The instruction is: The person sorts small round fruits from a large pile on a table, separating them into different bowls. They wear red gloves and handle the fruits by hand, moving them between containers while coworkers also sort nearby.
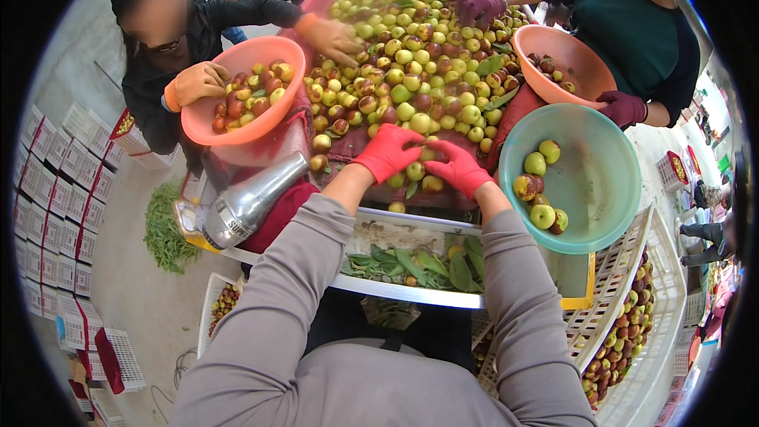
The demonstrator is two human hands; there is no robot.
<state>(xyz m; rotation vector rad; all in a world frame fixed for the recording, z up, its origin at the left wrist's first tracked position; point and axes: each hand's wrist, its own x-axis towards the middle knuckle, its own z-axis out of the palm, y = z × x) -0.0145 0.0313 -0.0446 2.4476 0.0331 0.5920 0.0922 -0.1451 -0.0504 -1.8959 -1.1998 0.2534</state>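
My left hand (388, 154) and my right hand (455, 167), both in red gloves, meet at the near end of a heap of green and brown jujubes (409, 62). Their fingertips almost touch above a few loose jujubes (415, 171). Whether anything is pinched between the fingers is too small to tell. Beside my right forearm stands a translucent green plastic basin (599, 190) with several jujubes in it. Below my wrists, a metal tray (379, 234) holds green leaves (415, 264) and a little fruit.
At the left, a person with orange gloves (329, 38) has a hand in an orange basin (243, 133). Another person's purple glove (480, 10) rests on the heap, near a second orange basin (584, 59). A metallic tumbler (255, 201) leans at left. White crates (658, 308) stand lower right.
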